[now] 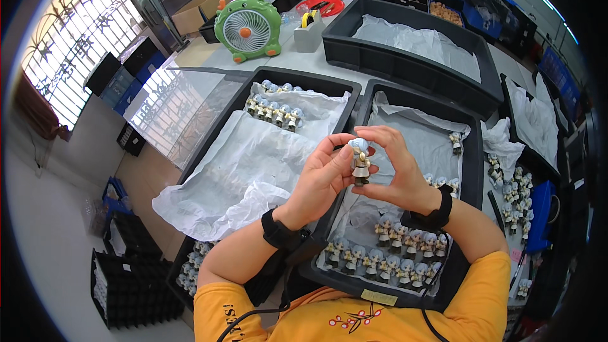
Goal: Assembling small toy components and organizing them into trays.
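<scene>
Since easy reach is presumably wanted, the black tray [472,158] is set close at hand; a second tray [316,80] is placed at its left, partly covered by loose white paper [253,152], perhaps against scuffs. Above the black tray, the right hand [402,168] is curved, fingers and thumb apart, beside a figurine [361,163] that is clamped upright by the left hand [324,176] between thumb and fingers, apparently for steadiness. Whether it is touched by the right fingertips cannot be told. Other figurines [453,183] at the black tray's right side are half hidden behind the right hand; fine details are too small to be made out.
</scene>
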The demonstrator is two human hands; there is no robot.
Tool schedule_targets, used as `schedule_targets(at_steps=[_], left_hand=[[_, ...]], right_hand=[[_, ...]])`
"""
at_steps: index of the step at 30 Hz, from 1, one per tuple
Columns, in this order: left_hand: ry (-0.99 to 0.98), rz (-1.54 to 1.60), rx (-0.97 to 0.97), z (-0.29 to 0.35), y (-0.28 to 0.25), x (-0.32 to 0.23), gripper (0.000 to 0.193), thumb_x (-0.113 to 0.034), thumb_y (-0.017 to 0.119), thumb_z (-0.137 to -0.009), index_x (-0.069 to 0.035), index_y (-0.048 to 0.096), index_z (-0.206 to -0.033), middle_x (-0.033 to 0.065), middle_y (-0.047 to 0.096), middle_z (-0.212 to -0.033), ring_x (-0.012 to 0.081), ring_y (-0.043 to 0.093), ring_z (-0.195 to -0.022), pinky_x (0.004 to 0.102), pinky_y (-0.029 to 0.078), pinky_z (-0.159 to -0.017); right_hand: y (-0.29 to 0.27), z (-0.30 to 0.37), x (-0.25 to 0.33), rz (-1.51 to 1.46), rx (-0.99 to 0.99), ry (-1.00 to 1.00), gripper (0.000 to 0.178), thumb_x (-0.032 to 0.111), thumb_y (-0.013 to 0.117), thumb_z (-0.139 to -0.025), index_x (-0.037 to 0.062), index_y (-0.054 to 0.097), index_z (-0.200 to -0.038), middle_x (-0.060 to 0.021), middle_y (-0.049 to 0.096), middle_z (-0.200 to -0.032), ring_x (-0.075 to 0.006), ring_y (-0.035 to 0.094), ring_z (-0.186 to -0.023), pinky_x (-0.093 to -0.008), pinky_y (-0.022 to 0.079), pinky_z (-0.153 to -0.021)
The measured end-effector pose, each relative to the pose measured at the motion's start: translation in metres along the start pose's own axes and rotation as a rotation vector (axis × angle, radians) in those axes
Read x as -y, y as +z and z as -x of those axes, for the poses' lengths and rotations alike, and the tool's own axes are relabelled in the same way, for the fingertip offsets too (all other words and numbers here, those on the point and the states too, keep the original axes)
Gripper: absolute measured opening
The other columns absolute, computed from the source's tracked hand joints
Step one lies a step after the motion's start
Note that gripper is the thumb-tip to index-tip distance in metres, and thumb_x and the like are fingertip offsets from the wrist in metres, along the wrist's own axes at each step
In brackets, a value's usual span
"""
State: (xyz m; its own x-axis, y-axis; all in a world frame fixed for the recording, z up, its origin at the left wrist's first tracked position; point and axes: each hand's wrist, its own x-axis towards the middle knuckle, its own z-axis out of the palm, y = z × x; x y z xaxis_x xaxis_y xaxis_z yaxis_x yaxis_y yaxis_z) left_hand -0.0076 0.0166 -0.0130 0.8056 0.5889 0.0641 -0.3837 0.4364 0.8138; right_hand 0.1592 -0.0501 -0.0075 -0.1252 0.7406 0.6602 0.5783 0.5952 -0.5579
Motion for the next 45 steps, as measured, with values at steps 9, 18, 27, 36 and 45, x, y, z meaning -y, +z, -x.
schedule_targets(at_steps=[9,18,27,36,45], left_hand=[[-0.008,0.014,0.001,-0.001,0.002,-0.002,0.033,-0.027,0.046,-0.095,-0.007,0.037,-0.120,0.0145,0.053,-0.115,0.0249,0.060,-0.099,0.0329,0.052,-0.076],[0.131,-0.352,-0.117,0.003,0.007,0.001,0.048,-0.015,0.065,-0.084,-0.003,0.037,-0.122,0.0074,0.047,-0.112,0.0140,0.055,-0.098,0.0257,0.047,-0.079],[0.048,-0.067,-0.092,0.003,0.006,-0.003,0.037,-0.014,0.052,-0.092,-0.003,0.039,-0.124,0.0112,0.056,-0.111,0.0174,0.058,-0.099,0.0290,0.048,-0.083],[-0.032,-0.070,-0.013,0.001,0.004,0.000,0.037,-0.024,0.040,-0.097,-0.001,0.040,-0.126,0.0158,0.053,-0.119,0.0294,0.056,-0.108,0.0368,0.049,-0.087],[-0.066,-0.086,0.087,-0.001,-0.001,0.006,0.048,-0.037,0.038,-0.097,0.001,0.038,-0.127,0.0138,0.048,-0.125,0.0262,0.053,-0.110,0.0364,0.046,-0.090]], right_hand=[[0.000,0.000,-0.001,-0.026,0.020,0.028,0.075,0.012,0.080,-0.056,0.0073,0.046,-0.124,-0.0096,0.051,-0.113,-0.0253,0.048,-0.101,-0.0372,0.038,-0.092],[0.001,0.000,-0.004,0.082,-0.009,-0.054,0.070,0.014,0.080,-0.057,0.0057,0.047,-0.118,-0.0113,0.051,-0.113,-0.0299,0.047,-0.107,-0.0397,0.037,-0.093],[-0.007,0.001,-0.003,0.056,-0.083,-0.027,0.072,0.015,0.081,-0.057,0.0061,0.045,-0.119,-0.0122,0.048,-0.112,-0.0298,0.046,-0.106,-0.0377,0.038,-0.090],[-0.007,0.002,-0.005,0.035,-0.103,-0.038,0.074,0.014,0.083,-0.056,0.0072,0.045,-0.119,-0.0111,0.049,-0.113,-0.0284,0.046,-0.106,-0.0375,0.039,-0.091],[-0.003,0.003,0.001,-0.019,-0.040,-0.047,0.077,0.011,0.082,-0.056,0.0076,0.044,-0.123,-0.0087,0.050,-0.114,-0.0262,0.047,-0.106,-0.0339,0.044,-0.085]])
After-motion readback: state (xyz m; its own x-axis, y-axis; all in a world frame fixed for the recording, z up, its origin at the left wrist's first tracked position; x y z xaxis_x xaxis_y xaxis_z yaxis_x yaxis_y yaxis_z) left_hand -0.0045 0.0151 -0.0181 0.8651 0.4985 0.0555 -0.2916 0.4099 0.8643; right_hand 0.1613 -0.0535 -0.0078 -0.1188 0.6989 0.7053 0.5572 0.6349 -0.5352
